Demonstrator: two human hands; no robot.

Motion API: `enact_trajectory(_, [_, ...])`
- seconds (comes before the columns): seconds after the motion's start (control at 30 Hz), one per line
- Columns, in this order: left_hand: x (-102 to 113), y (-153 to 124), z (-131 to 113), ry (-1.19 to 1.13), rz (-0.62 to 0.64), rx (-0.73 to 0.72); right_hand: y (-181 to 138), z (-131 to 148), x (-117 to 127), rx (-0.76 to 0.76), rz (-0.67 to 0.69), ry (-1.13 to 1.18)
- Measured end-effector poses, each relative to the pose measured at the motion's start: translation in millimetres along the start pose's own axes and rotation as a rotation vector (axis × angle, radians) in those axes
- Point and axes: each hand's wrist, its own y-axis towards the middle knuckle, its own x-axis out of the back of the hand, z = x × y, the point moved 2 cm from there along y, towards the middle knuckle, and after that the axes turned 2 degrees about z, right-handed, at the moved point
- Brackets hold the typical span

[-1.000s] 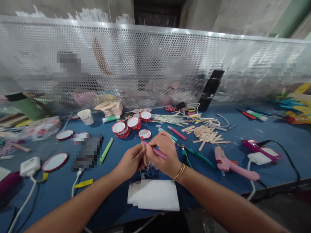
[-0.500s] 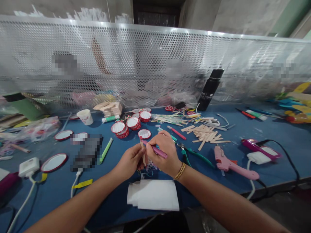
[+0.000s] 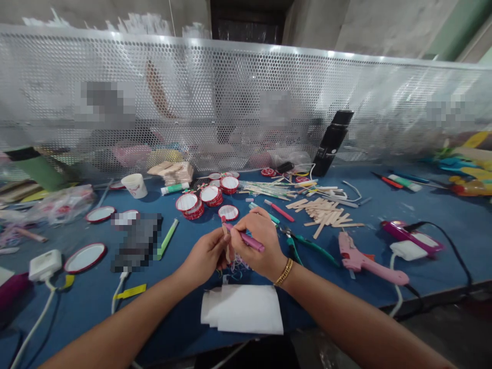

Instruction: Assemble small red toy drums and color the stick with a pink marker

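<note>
My left hand (image 3: 203,257) pinches a slim wooden craft stick (image 3: 224,227), held roughly upright, its top end coloured red. In my right hand (image 3: 262,236) a purple marker pen (image 3: 252,242) is gripped like a pencil, its point at the stick near the red part. My fingers hide most of the stick. Just beyond the hands lies a round white disc with a red rim (image 3: 228,212). Tangled threads (image 3: 239,265) lie beneath my hands, and a folded white cloth or paper (image 3: 249,309) rests in front of me.
Stacked red-rimmed discs (image 3: 211,195) and a paper cup (image 3: 134,185) stand farther back. To the right are scattered craft sticks (image 3: 326,211), green-handled pliers (image 3: 313,248), a pink glue gun (image 3: 369,264) and a black bottle (image 3: 332,143). A phone (image 3: 137,241) lies left. Perforated metal borders the table's back.
Almost nothing differs. Both hands keep their hold on the stick and the marker, with at most a very slight shift of the marker.
</note>
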Motion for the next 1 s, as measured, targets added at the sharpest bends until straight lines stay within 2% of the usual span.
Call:
enact_trajectory(0.27, [0.5, 0.7, -5.9, 0.011, -0.012, 0.039, 0.3, -6.7, 1.0, -0.035, -0.064, -0.024])
enact_trajectory(0.47, [-1.3, 1.1, -9.6, -0.018, -0.025, 0.052, -0.5, -10.5, -1.5, -0.136, 0.038, 0.085])
enact_trajectory(0.67, [-2.1, -0.5, -13.0, -0.027, -0.026, 0.057, -4.5, -12.3, -7.0, -0.276, 0.04, 0.133])
enact_trajectory(1.0, [-3.3, -0.6, -12.7, 0.011, 0.039, 0.066, -11.8, -16.0, -19.8, -0.603, 0.057, 0.544])
